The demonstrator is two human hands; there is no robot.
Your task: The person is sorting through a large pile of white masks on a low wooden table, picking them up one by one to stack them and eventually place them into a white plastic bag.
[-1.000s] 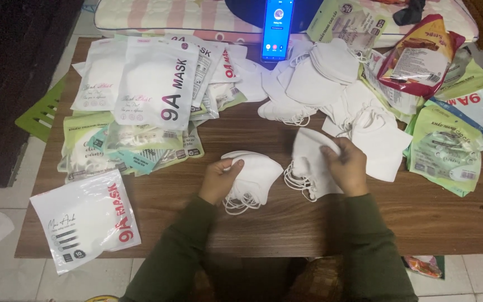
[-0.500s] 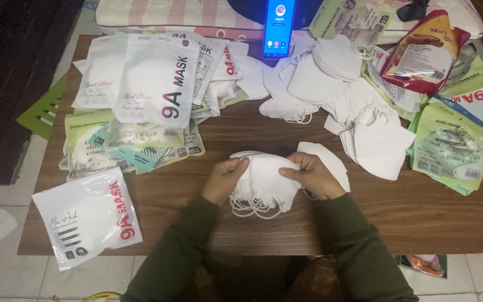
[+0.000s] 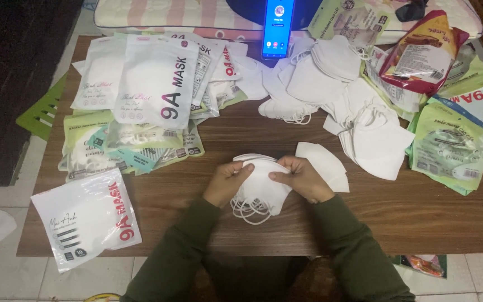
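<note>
Dark olive-green long sleeves reach each bare hand's wrist.

Counted, approx. where things overlap:

Hands: 2, left hand [image 3: 226, 182] and right hand [image 3: 303, 179], both closed on 1 stack of white masks [image 3: 259, 184]; no. of masks in it is not countable.

Loose folded masks beside the stack: 2 [image 3: 325, 168].

Big heap of white masks [image 3: 359, 112]: 1 heap, pcs not countable.

White mask packs: 1 alone at the table edge [image 3: 88, 221], plus at least 3 overlapping [image 3: 157, 81].

Green packs: 1 pile on the left [image 3: 118, 145], 1 pile on the right [image 3: 448, 148].

Red snack bag [image 3: 420, 53]: 1.

Phone [image 3: 278, 28]: 1.

Wooden table [image 3: 409, 218]: 1.
</note>
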